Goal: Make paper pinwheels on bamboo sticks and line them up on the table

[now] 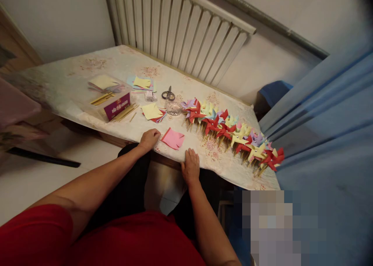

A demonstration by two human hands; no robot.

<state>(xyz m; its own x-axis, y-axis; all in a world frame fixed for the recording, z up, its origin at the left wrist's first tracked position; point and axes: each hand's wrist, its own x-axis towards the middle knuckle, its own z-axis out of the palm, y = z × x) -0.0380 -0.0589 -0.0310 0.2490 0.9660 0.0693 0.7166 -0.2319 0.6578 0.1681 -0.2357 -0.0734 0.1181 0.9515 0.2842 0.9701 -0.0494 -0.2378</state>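
Note:
At the table's front edge, my left hand (149,139) rests with its fingers curled in, and nothing shows in them. My right hand (191,166) lies palm down over the edge with fingers stretched out. Between and just beyond the hands is a pink paper square (175,138) with slits cut in from its corners; a red strip shows along its left side. Neither hand appears to touch it. Behind it lies a fanned stack of slit paper squares (151,111), yellow on top. Rows of finished paper pinwheels (225,129) on sticks extend to the right.
A clear box with a purple label (119,106) holds sticks and paper, with loose wooden sticks (126,113) beside it. Farther back are another paper stack (142,82), a small white box (150,96), scissors (168,94) and a clear container (174,109). A radiator (180,29) stands behind.

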